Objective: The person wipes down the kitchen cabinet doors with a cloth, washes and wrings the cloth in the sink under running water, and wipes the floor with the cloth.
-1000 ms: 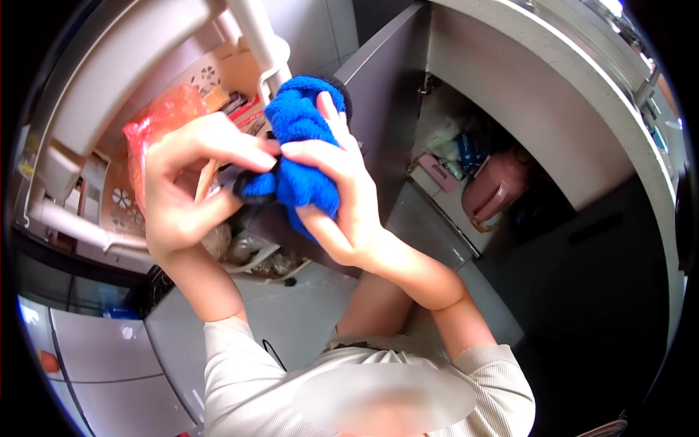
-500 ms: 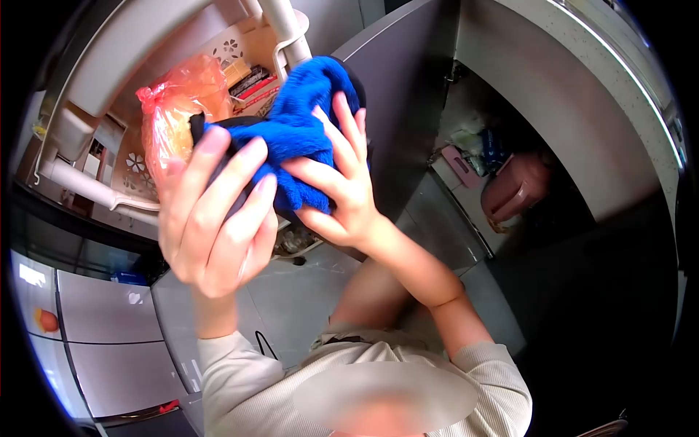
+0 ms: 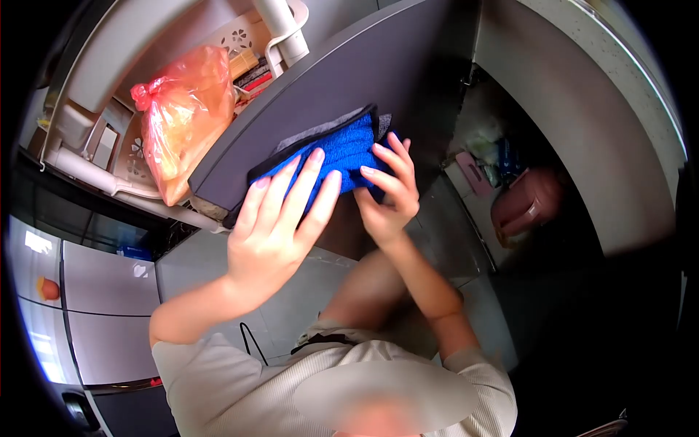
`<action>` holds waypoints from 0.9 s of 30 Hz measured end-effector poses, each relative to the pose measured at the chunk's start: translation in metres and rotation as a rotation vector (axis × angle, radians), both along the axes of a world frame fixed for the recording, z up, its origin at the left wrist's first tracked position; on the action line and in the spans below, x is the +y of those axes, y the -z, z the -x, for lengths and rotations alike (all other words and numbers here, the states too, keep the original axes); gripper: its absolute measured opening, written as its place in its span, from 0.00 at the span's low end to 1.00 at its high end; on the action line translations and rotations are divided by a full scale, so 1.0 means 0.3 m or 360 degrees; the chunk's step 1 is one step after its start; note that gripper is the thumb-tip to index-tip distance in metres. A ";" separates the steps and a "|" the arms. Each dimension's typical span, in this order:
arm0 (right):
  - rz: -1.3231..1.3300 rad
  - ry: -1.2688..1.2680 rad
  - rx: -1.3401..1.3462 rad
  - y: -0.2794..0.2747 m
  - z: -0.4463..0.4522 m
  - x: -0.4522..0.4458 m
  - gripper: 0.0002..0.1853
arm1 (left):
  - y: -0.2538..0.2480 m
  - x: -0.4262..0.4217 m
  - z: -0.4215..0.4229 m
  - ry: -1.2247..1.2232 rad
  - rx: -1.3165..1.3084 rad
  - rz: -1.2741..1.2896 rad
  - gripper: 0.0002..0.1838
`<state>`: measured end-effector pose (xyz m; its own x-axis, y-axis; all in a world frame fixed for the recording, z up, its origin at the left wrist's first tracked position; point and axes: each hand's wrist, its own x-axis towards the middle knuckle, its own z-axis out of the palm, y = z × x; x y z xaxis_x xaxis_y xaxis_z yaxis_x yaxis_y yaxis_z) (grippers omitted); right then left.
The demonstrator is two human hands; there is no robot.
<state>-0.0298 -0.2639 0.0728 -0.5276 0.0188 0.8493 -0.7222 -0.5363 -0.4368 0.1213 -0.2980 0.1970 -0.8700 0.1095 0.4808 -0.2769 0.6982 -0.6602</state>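
Note:
A blue cloth with black edging and a grey side is folded between my two hands, in front of the dark grey cabinet door. My left hand holds its left part, with fingers stretched over the blue face. At its right end, my right hand grips the cloth with bent fingers. The cloth lies close over the door's face; whether it touches the door I cannot tell. My palms hide its lower edge.
A white rack at upper left holds a tied orange-red plastic bag and several small boxes. Right of the door, the open cabinet contains a pink container and other items. Grey tiles cover the floor.
The bunched cloth is now folded flatter, and both hands have moved right and lower with it. The door now reaches further left in view, covering part of the rack.

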 end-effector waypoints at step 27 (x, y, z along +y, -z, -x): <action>-0.0384 0.0009 0.0231 -0.288 0.171 -0.075 0.30 | 0.196 0.031 0.221 -0.0503 0.0292 -0.0488 0.32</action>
<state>-0.0810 -0.2864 0.1592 -0.4006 -0.1907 0.8962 -0.7891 -0.4253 -0.4432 0.0550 -0.2887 0.1382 -0.7356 -0.3174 0.5984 -0.5997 0.7161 -0.3573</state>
